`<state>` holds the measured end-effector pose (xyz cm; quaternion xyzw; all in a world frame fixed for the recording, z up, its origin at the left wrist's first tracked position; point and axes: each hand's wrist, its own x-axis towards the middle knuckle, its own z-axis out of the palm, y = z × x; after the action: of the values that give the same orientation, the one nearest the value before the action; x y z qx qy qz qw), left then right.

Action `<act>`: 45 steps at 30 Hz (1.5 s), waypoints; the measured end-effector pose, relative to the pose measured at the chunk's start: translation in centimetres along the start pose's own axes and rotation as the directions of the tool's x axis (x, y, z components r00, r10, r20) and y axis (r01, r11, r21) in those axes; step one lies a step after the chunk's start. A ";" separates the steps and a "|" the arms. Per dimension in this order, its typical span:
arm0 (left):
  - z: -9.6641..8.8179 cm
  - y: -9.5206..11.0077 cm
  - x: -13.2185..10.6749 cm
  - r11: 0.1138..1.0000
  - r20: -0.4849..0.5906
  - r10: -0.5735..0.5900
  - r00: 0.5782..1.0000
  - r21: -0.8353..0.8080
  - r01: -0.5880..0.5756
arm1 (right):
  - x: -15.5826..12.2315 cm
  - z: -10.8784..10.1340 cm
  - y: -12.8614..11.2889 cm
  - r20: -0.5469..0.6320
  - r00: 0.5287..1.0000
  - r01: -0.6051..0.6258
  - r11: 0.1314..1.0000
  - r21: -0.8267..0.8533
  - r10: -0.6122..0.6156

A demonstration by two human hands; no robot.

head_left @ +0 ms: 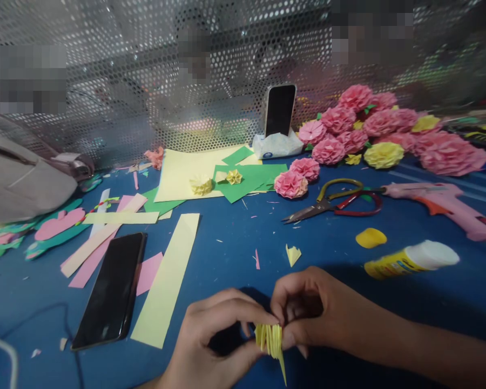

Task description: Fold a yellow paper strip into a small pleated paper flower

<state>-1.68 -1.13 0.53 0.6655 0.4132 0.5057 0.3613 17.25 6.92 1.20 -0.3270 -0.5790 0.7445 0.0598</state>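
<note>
Over the blue tabletop, the left hand and right hand are both pinching an accordion-pleated yellow paper strip between them. I'd guess it's feather-light, springy, easily crushed, so grip the stacked folds, not the dangling tail.

Illumination is dim and uneven. The perforated panel shows bright specks and a metallic sheen. Soft-edged shadow darkens the table beneath and around the right hand. Wide-angle stretch and softness affect the left and right margins. Square pixelation masks three areas along the top.
</note>
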 end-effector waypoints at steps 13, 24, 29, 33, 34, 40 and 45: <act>0.1 0.3 -0.2 0.995 0.036 0.040 0.999 0.085 -0.043 | -0.1 0.5 -0.5 0.038 0.997 0.073 0.997 0.025 -0.074; 0.2 0.5 -0.4 0.991 0.021 -0.002 1.000 0.137 -0.001 | -0.7 0.9 -0.6 0.007 0.992 0.125 0.988 -0.089 -0.124; 0.6 0.3 -0.5 0.993 -0.016 -0.113 0.993 0.041 0.114 | -1.0 1.2 -0.5 -0.015 0.987 0.158 0.983 -0.098 -0.160; 0.6 -0.2 -0.6 0.983 -0.030 -0.182 0.983 -0.036 0.181 | -1.0 1.0 -0.4 -0.015 0.982 0.186 0.970 -0.159 -0.191; 0.5 -0.3 -0.6 0.980 -0.021 -0.195 0.981 -0.037 0.194 | -0.9 0.9 -0.4 -0.019 0.980 0.192 0.966 -0.173 -0.198; 0.2 -0.6 -0.7 0.944 -0.068 -0.327 0.943 -0.077 0.322 | -0.8 0.7 -0.7 -0.054 0.965 0.228 0.922 -0.313 -0.257; 0.5 -0.5 -0.8 0.916 -0.047 -0.374 0.926 -0.175 0.361 | -0.8 0.9 -0.8 -0.062 0.963 0.224 0.904 -0.364 -0.263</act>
<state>-1.39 -1.71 -0.29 0.5238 0.5020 0.4869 0.4864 17.18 6.04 2.38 -0.2977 -0.7354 0.5959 0.1244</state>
